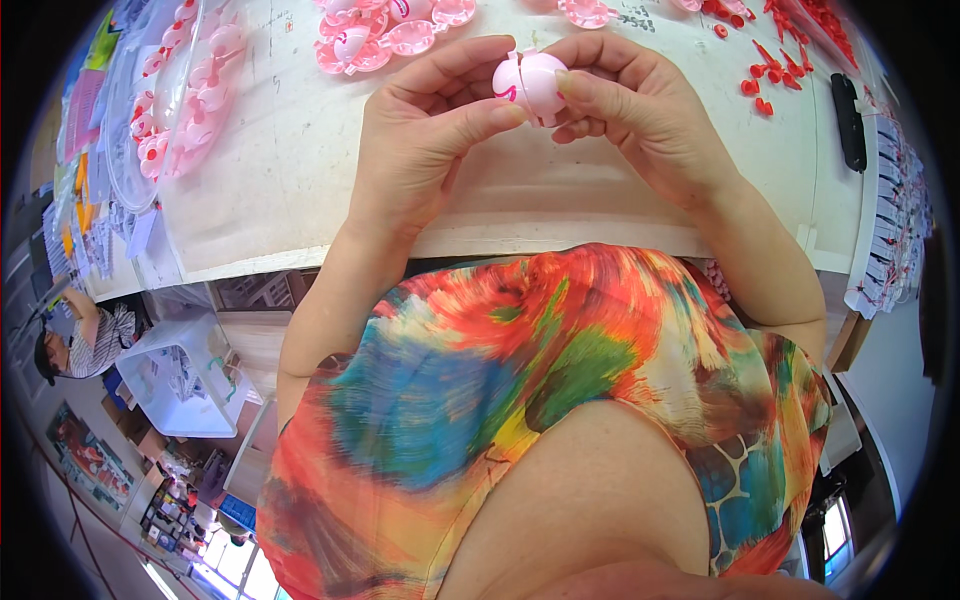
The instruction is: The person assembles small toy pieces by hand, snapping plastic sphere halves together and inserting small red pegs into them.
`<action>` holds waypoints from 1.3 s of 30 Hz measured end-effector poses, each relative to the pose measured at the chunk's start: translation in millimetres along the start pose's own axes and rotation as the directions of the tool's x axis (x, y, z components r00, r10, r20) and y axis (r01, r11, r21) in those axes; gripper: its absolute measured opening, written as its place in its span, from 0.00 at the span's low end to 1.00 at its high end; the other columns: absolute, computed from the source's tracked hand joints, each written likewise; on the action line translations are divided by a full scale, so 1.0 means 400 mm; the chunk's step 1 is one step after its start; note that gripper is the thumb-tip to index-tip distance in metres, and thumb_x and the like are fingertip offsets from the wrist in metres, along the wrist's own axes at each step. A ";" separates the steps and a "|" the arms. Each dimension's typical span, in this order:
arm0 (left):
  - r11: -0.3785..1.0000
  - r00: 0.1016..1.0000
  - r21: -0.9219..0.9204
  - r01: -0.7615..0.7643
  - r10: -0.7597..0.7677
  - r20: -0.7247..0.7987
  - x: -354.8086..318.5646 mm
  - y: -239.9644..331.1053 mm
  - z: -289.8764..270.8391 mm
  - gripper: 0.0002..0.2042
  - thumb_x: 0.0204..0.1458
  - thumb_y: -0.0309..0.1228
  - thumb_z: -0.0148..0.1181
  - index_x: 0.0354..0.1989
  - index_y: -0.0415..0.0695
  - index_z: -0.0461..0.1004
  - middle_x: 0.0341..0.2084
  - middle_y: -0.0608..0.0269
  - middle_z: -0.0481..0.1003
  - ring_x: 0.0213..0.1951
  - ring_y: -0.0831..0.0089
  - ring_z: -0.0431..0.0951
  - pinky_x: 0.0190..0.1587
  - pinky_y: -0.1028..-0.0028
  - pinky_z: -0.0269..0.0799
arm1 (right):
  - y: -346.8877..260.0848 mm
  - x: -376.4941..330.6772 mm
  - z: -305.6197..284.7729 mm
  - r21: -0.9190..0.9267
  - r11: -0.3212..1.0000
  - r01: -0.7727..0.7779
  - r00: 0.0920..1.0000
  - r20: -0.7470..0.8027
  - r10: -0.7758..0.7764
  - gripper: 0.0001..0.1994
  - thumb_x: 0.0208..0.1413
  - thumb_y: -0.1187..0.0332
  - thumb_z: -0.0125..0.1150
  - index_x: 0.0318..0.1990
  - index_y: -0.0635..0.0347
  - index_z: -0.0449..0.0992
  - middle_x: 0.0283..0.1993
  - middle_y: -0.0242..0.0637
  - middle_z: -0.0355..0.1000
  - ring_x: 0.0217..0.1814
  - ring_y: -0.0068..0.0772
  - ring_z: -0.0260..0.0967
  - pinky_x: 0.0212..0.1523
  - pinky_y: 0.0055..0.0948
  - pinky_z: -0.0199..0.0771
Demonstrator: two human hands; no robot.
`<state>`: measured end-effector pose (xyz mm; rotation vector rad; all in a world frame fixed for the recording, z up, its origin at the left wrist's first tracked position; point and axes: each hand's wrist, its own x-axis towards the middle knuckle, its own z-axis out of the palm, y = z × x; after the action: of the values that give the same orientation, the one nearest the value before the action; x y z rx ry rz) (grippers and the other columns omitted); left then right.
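Between my two hands, over the white worktable point(300, 210), is a round pink plastic shell point(538, 84) with a seam line round it and a darker pink mark on its left side. My left hand point(430, 120) pinches it from the left, thumb at the lower edge and forefinger at the top. From the other side my right hand point(640, 105) grips it, its thumb pressed on the shell's face. A small tab sticks out at the bottom of the shell. Whether the two halves are fully joined I cannot tell.
Pink translucent parts point(385, 35) lie at the table's far side. Red plastic pieces point(780, 70) are scattered at the far right, near a black elongated object point(848, 122). A clear bag of pink parts point(205, 100) lies left. Beyond, a person point(85, 340) and a white bin point(180, 385).
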<state>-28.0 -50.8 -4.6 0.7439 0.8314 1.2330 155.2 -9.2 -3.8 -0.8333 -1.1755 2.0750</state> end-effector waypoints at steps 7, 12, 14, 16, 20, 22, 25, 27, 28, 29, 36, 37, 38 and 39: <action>0.998 1.000 0.063 -0.003 0.003 -0.006 0.000 0.003 0.000 0.19 0.38 0.16 0.60 0.43 0.33 0.69 0.34 0.58 0.73 0.37 0.74 0.73 0.41 0.78 0.70 | -0.008 0.000 0.004 -0.069 0.998 -0.010 1.000 -0.007 0.009 0.12 0.51 0.67 0.54 0.42 0.62 0.68 0.37 0.33 0.69 0.37 0.21 0.68 0.37 0.21 0.70; 0.967 0.999 0.253 0.034 -0.031 -0.014 0.004 0.016 -0.006 0.19 0.37 0.17 0.61 0.43 0.34 0.70 0.32 0.59 0.73 0.34 0.76 0.73 0.38 0.80 0.71 | -0.014 -0.003 0.010 -0.080 0.997 0.005 0.999 -0.047 -0.009 0.11 0.48 0.67 0.58 0.38 0.62 0.71 0.34 0.32 0.70 0.33 0.19 0.67 0.33 0.19 0.69; 0.923 0.998 0.385 -0.026 0.045 -0.040 0.003 0.015 0.009 0.19 0.37 0.17 0.62 0.42 0.34 0.70 0.32 0.60 0.73 0.34 0.76 0.73 0.38 0.80 0.71 | -0.014 0.002 0.009 -0.059 0.998 -0.001 0.995 -0.103 -0.005 0.11 0.46 0.67 0.61 0.36 0.62 0.72 0.31 0.31 0.71 0.30 0.17 0.67 0.30 0.17 0.67; 0.824 0.979 0.540 -0.172 0.202 0.005 -0.007 0.007 0.012 0.19 0.37 0.17 0.62 0.42 0.35 0.70 0.34 0.59 0.71 0.35 0.75 0.73 0.37 0.79 0.73 | -0.005 0.003 0.011 -0.188 0.980 0.061 0.991 -0.105 -0.082 0.10 0.45 0.67 0.62 0.32 0.62 0.72 0.28 0.31 0.71 0.29 0.16 0.67 0.29 0.16 0.67; 0.773 0.962 0.587 -0.243 0.268 0.046 -0.017 0.013 0.028 0.18 0.37 0.18 0.62 0.40 0.35 0.71 0.36 0.57 0.69 0.36 0.72 0.74 0.37 0.78 0.76 | 0.008 -0.002 0.032 -0.120 0.983 0.140 0.985 -0.085 -0.151 0.08 0.44 0.68 0.63 0.27 0.62 0.71 0.26 0.30 0.70 0.28 0.14 0.67 0.28 0.13 0.65; 0.742 0.955 0.613 -0.272 0.287 0.077 -0.015 0.006 0.023 0.18 0.38 0.18 0.61 0.41 0.35 0.71 0.37 0.57 0.70 0.36 0.72 0.74 0.37 0.78 0.76 | 0.010 -0.003 0.029 -0.127 0.981 0.145 0.984 -0.083 -0.156 0.08 0.44 0.69 0.63 0.28 0.62 0.71 0.26 0.30 0.70 0.28 0.15 0.67 0.28 0.13 0.65; 0.684 0.949 0.669 -0.290 0.296 0.108 -0.015 0.007 0.013 0.18 0.38 0.18 0.61 0.42 0.36 0.71 0.37 0.58 0.70 0.36 0.73 0.74 0.37 0.78 0.75 | 0.012 -0.003 0.030 -0.136 0.980 0.149 0.984 -0.079 -0.160 0.08 0.44 0.69 0.63 0.28 0.62 0.71 0.26 0.31 0.71 0.28 0.15 0.67 0.28 0.14 0.66; 0.659 0.951 0.699 -0.279 0.291 0.105 -0.019 0.007 0.010 0.18 0.39 0.17 0.60 0.43 0.37 0.70 0.38 0.58 0.70 0.36 0.74 0.74 0.37 0.78 0.74 | 0.012 -0.004 0.034 -0.140 0.979 0.146 0.985 -0.074 -0.158 0.08 0.44 0.68 0.63 0.28 0.62 0.71 0.26 0.31 0.71 0.28 0.16 0.67 0.28 0.15 0.66; 0.692 0.949 0.661 -0.291 0.297 0.107 -0.016 0.007 0.009 0.18 0.39 0.18 0.60 0.43 0.38 0.71 0.38 0.58 0.70 0.36 0.74 0.73 0.38 0.79 0.73 | 0.010 0.001 0.031 -0.157 0.979 0.134 0.984 -0.093 -0.150 0.08 0.44 0.68 0.62 0.29 0.62 0.71 0.26 0.31 0.71 0.27 0.16 0.67 0.29 0.15 0.67; 0.723 0.947 0.621 -0.303 0.303 0.109 -0.012 0.007 0.007 0.18 0.39 0.18 0.60 0.43 0.39 0.71 0.39 0.58 0.71 0.36 0.75 0.73 0.39 0.79 0.72 | 0.008 0.005 0.028 -0.173 0.978 0.120 0.984 -0.112 -0.141 0.08 0.45 0.68 0.62 0.29 0.62 0.72 0.27 0.32 0.71 0.27 0.17 0.67 0.29 0.16 0.67; 0.781 0.975 0.585 -0.216 0.204 0.088 -0.019 0.018 -0.025 0.16 0.38 0.22 0.62 0.40 0.39 0.73 0.34 0.61 0.74 0.34 0.79 0.73 0.35 0.81 0.69 | 0.006 0.003 0.031 -0.141 0.988 0.059 0.995 -0.072 -0.070 0.10 0.46 0.68 0.61 0.33 0.64 0.71 0.30 0.35 0.71 0.29 0.19 0.68 0.33 0.19 0.70; 0.783 0.975 0.583 -0.215 0.207 0.081 -0.018 0.023 -0.029 0.16 0.38 0.22 0.62 0.40 0.39 0.73 0.34 0.61 0.74 0.34 0.79 0.73 0.35 0.81 0.69 | 0.005 0.003 0.030 -0.145 0.988 0.055 0.996 -0.067 -0.065 0.10 0.46 0.68 0.61 0.33 0.64 0.71 0.30 0.35 0.71 0.29 0.19 0.68 0.33 0.19 0.70; 0.847 0.992 0.517 -0.126 0.111 0.061 -0.017 0.027 -0.034 0.17 0.37 0.22 0.63 0.39 0.38 0.73 0.32 0.62 0.74 0.34 0.79 0.73 0.35 0.81 0.68 | 0.004 0.002 0.029 -0.092 0.995 0.031 0.999 -0.021 -0.033 0.10 0.46 0.68 0.61 0.33 0.64 0.71 0.30 0.36 0.71 0.29 0.20 0.68 0.33 0.20 0.70; 0.895 0.999 0.444 -0.033 0.012 0.050 -0.016 0.029 -0.037 0.17 0.36 0.23 0.64 0.39 0.38 0.74 0.31 0.63 0.75 0.33 0.80 0.72 0.34 0.82 0.68 | 0.004 0.002 0.029 -0.040 0.999 0.005 1.000 0.027 -0.004 0.10 0.46 0.68 0.60 0.34 0.64 0.71 0.31 0.36 0.71 0.30 0.21 0.68 0.34 0.20 0.71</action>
<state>-47.4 -54.6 -1.4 1.1498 1.0868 1.0482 145.6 -14.8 -0.7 -0.8225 -1.2358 2.0715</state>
